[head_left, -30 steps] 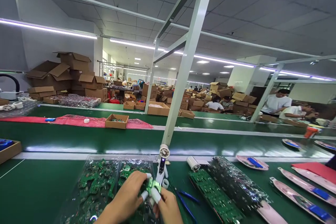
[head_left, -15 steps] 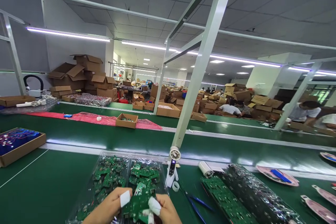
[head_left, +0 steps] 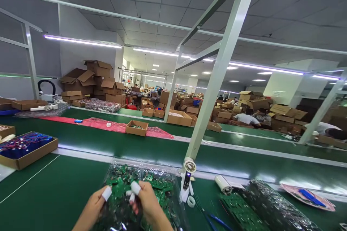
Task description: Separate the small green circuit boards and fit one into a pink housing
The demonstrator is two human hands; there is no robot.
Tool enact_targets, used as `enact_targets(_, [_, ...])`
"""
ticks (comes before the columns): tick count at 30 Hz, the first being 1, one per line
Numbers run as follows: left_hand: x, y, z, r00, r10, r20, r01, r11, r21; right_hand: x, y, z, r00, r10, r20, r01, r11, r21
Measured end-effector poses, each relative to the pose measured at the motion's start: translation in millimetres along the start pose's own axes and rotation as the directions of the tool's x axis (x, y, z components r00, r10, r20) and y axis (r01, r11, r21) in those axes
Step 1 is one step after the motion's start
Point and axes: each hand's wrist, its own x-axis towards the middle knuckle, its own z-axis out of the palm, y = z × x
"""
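Observation:
My left hand is at the left part of a clear plastic tray, its white-wrapped thumb against a green circuit board; its other fingers are mostly hidden. Over the middle of the tray is my right hand, white wraps on its thumb and a finger. Its fingers are drawn together, and I cannot make out what is between them. Loose green circuit boards fill the tray on both sides of its divider.
Right of the tray stand a white handheld device, a tape roll, blue-handled pliers, a stack of board panels and bubble wrap. A carton of blue wired parts sits left. A slanted post rises ahead.
The view has swung slightly left. My hands have moved apart from the cluster of circuit boards they held between them, and my right hand has risen over the tray.

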Motion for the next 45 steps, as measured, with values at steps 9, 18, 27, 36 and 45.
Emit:
enact_targets(9, [27, 41, 1.8, 0.985, 0.161, 0.058, -0.162, 0.769, 0.618, 42, -48, -73, 0.986, -0.158, -0.051, 0.056, 0.607, -0.792])
enact_targets(18, [-1, 2, 39.0, 0.980, 0.120, 0.157, -0.186, 0.834, 0.520, 12, 1, -133, 0.996, -0.086, 0.039, 0.054, 0.175, -0.983])
enact_targets(27, [-6, 10, 63.4, 0.980, 0.168, 0.110, -0.191, 0.949, 0.250, -4, -8, -134, 0.948, -0.307, 0.089, 0.140, 0.150, -0.979])
enact_targets(36, [2, 30, 95.6, 0.970, 0.098, 0.221, -0.102, 0.995, 0.007, -68, -49, -119, 0.848, -0.434, 0.304, 0.507, 0.498, -0.704])
enact_targets(45, [-27, 29, 98.2, 0.941, 0.087, 0.327, -0.083, 0.996, -0.025, -81, 8, -98, 0.943, -0.320, -0.088, 0.303, 0.939, -0.163])
